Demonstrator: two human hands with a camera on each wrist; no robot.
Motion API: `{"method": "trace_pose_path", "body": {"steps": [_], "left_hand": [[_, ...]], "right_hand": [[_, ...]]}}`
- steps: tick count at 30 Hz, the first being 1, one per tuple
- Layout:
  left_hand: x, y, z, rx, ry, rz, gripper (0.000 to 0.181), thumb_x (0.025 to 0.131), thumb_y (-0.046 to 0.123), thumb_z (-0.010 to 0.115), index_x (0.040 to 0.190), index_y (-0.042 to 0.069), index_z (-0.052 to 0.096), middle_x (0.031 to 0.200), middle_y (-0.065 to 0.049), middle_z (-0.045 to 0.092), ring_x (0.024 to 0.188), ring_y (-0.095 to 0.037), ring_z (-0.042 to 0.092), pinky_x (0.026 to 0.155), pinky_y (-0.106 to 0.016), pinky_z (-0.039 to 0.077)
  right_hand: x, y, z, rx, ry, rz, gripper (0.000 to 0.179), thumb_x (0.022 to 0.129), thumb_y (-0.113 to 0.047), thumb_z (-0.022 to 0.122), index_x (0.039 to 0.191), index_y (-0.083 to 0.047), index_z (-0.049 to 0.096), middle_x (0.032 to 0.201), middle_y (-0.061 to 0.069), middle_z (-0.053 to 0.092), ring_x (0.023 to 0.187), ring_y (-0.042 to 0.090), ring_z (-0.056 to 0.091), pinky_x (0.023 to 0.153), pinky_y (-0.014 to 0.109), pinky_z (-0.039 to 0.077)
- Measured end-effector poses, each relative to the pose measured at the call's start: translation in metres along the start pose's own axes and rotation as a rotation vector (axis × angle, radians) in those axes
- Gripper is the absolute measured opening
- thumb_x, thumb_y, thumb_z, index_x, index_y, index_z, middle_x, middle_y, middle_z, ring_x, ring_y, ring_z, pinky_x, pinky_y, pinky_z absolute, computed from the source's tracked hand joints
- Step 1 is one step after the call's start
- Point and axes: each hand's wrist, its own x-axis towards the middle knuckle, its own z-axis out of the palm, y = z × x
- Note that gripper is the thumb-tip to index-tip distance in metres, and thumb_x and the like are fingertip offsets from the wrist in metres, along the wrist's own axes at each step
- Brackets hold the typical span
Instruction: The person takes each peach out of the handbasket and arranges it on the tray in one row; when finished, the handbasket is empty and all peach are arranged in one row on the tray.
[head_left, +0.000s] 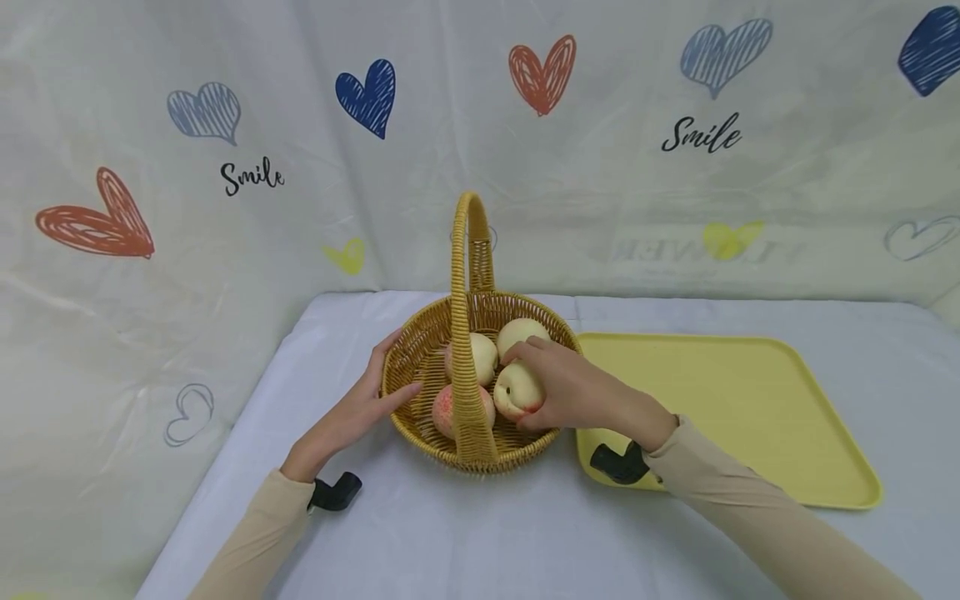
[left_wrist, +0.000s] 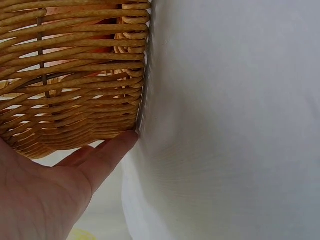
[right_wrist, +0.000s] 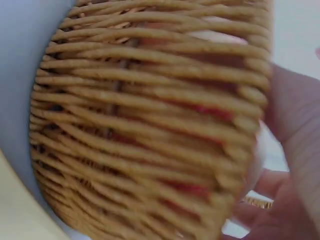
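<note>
A round wicker basket [head_left: 420, 333] with a tall arched handle [head_left: 459, 275] stands on the white-covered table. Several pale peaches blushed with red lie inside it. My left hand [head_left: 367, 406] holds the basket's left side, thumb over the rim and fingers along the outer wall. In the left wrist view, the fingertips [left_wrist: 129, 140] reach low on the weave, near the cloth. Reaching over the right rim, my right hand [head_left: 570, 383] grips one peach [head_left: 517, 390] in the basket. The right wrist view shows that hand [right_wrist: 295, 150] behind the rim, its hold partly hidden by the weave.
A yellow tray [head_left: 705, 400] lies right of the basket, beneath the right forearm. Another peach [head_left: 521, 333] sits behind the gripped one, with a third peach [head_left: 483, 358] and a redder peach [head_left: 444, 411] near the handle. A white curtain [head_left: 420, 183] hangs behind the table.
</note>
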Motion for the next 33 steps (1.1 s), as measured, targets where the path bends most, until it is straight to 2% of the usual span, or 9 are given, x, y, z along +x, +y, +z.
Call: {"method": "trace_pose_path", "body": {"steps": [7, 14, 17, 22, 26, 33], "left_hand": [[0.0, -0.001, 0.0, -0.002, -0.01, 0.004, 0.093, 0.104, 0.035, 0.065, 0.168, 0.023, -0.001, 0.174, -0.01, 0.005, 0.157, -0.038, 0.018, 0.122, -0.061, 0.024], [0.0, 0.001, 0.0, 0.011, -0.003, -0.005, 0.094, 0.104, 0.035, 0.065, 0.168, 0.022, -0.001, 0.174, -0.01, 0.004, 0.157, -0.037, 0.018, 0.122, -0.059, 0.023], [0.0, 0.0, -0.001, 0.011, -0.006, -0.003, 0.093, 0.104, 0.035, 0.065, 0.168, 0.022, -0.002, 0.174, -0.011, 0.004, 0.157, -0.037, 0.018, 0.122, -0.059, 0.024], [0.0, -0.001, 0.0, 0.001, -0.009, -0.001, 0.093, 0.104, 0.034, 0.065, 0.168, 0.022, -0.002, 0.174, -0.011, 0.004, 0.157, -0.037, 0.018, 0.122, -0.059, 0.023], [0.0, 0.0, -0.001, -0.004, -0.008, -0.002, 0.093, 0.104, 0.033, 0.066, 0.168, 0.023, -0.001, 0.174, -0.01, 0.005, 0.157, -0.037, 0.018, 0.122, -0.06, 0.024], [0.0, 0.0, -0.001, 0.017, -0.019, 0.004, 0.094, 0.104, 0.033, 0.064, 0.168, 0.019, -0.003, 0.173, -0.016, 0.004, 0.157, -0.042, 0.016, 0.121, -0.063, 0.022]], "right_hand": [[-0.009, 0.01, -0.02, 0.221, 0.097, 0.024, 0.069, 0.077, -0.015, 0.093, 0.134, -0.006, 0.055, 0.126, 0.011, 0.063, 0.102, 0.023, 0.063, 0.081, 0.038, 0.056], [-0.029, 0.023, -0.045, 0.264, 0.264, 0.094, 0.067, 0.081, -0.016, 0.091, 0.137, -0.009, 0.057, 0.132, 0.008, 0.063, 0.106, 0.02, 0.063, 0.084, 0.031, 0.055], [-0.043, 0.029, -0.055, 0.311, 0.284, 0.139, 0.067, 0.084, -0.016, 0.09, 0.142, -0.011, 0.056, 0.134, 0.007, 0.062, 0.108, 0.018, 0.064, 0.084, 0.027, 0.057], [-0.069, 0.042, -0.066, 0.386, 0.275, 0.205, 0.066, 0.088, -0.014, 0.087, 0.145, -0.016, 0.053, 0.14, 0.003, 0.053, 0.109, 0.014, 0.063, 0.078, 0.029, 0.06], [-0.088, 0.057, -0.067, 0.367, 0.3, 0.211, 0.069, 0.084, -0.008, 0.089, 0.142, -0.014, 0.053, 0.145, 0.002, 0.048, 0.111, 0.011, 0.062, 0.08, 0.026, 0.059], [-0.107, 0.075, -0.064, 0.22, 0.287, 0.213, 0.071, 0.077, -0.006, 0.093, 0.136, -0.013, 0.054, 0.134, 0.006, 0.054, 0.1, 0.01, 0.058, 0.074, 0.025, 0.056]]}}
